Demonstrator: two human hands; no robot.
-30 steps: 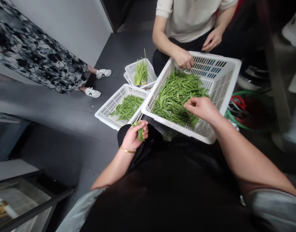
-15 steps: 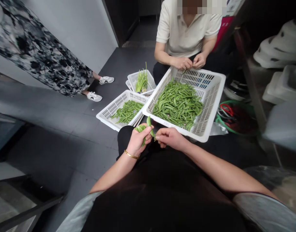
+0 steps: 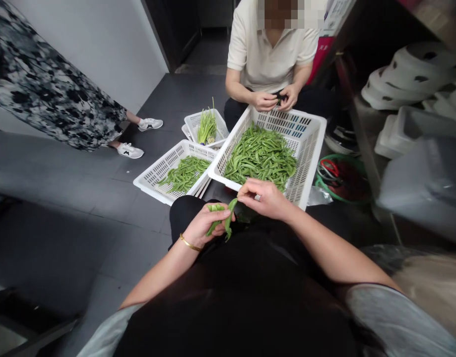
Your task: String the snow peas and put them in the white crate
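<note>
My left hand, with a gold bracelet at the wrist, is closed around several green pea pods. One pea pod stands out between its thumb and fingers, its stem end pointing down. The right hand pinches at the upper tip of that pod, thumb against fingertips. Just beyond my hands is a large white plastic basket with a heap of pea pods in it. To its left, a shallower white basket contains a smaller pile of pods.
Across the basket sits a co-worker in a cream shirt, hands at the far rim. A small basket carries green stalks. A person in a patterned skirt stands left. White stools and a green basin are right.
My right hand has gone from the pod's lower end up to its upper tip. The pod is turned in my left hand. The whole scene has shifted left as the camera turned.
</note>
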